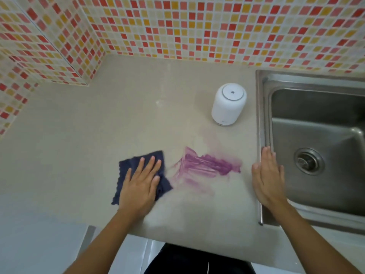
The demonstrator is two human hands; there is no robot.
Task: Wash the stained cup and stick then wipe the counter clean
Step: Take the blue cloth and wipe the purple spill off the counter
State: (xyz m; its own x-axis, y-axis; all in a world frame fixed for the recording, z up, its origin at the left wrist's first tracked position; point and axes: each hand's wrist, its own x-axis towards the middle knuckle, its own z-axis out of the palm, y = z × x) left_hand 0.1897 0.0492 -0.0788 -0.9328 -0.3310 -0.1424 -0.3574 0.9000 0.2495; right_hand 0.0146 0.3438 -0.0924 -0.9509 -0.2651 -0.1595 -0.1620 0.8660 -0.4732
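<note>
A smeared purple stain (207, 165) lies on the beige counter (98, 125), near its front. Just left of the stain a dark blue cloth (136, 165) lies flat, and my left hand (140, 184) presses down on it with the fingers spread. My right hand (267, 178) rests flat and empty on the counter at the sink's left rim, fingers together. A white cup (229, 103) stands upside down behind the stain. No stick is in view.
A steel sink (316, 135) with a drain (308, 162) fills the right side. A mosaic-tiled wall (177, 26) runs along the back and the left. The counter's front edge is close below my forearms.
</note>
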